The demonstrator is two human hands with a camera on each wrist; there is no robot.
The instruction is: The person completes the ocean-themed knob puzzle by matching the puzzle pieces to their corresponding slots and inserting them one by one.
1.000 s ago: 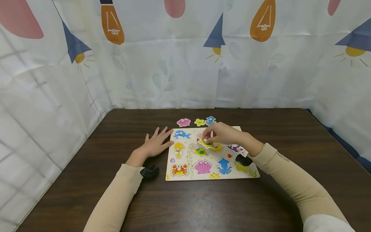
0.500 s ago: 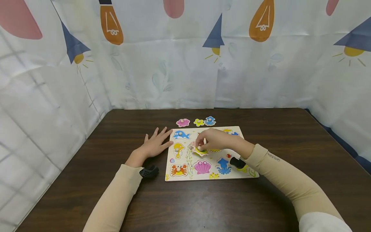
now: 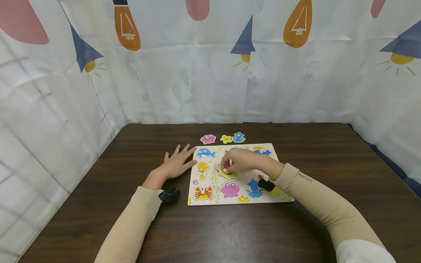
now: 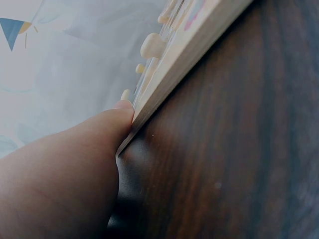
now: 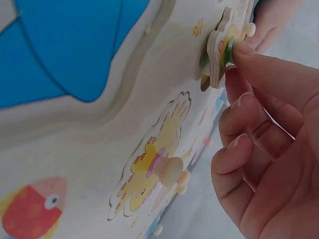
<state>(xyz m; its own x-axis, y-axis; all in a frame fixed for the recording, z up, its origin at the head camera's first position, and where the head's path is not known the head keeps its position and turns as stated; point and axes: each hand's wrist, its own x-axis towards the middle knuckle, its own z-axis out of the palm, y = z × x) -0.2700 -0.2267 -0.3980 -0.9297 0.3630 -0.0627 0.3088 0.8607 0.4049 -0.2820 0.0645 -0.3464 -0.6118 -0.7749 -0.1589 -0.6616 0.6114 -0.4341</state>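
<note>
My right hand (image 3: pixel 241 160) pinches a turtle puzzle piece (image 3: pixel 227 175) at its knob, over the turtle picture on the left-middle part of the wooden puzzle board (image 3: pixel 210 202). In the right wrist view, the turtle piece (image 5: pixel 218 57) stands slightly proud of the board and tilted, thumb and forefinger on it; the other fingers curl loosely. Spread and straight, my left hand (image 3: pixel 175 164) rests at the board's left edge. The left wrist view shows its thumb (image 4: pixel 117 122) touching that edge. A whale (image 3: pixel 206 152), a seahorse (image 3: pixel 202 170) and a crab (image 3: pixel 203 192) lie in the board.
Behind the board lie a pink shell piece (image 3: pixel 208 139), a yellow starfish piece (image 3: pixel 226 138) and a blue octopus piece (image 3: pixel 238 137). On the board's near side are printed a pink shell (image 3: pixel 230 189) and a blue octopus (image 3: pixel 252 189). A patterned curtain (image 3: pixel 210 84) hangs behind the table.
My right hand has carried the turtle piece left and toward me, down onto the turtle picture. The left hand has stayed at the board's edge.
</note>
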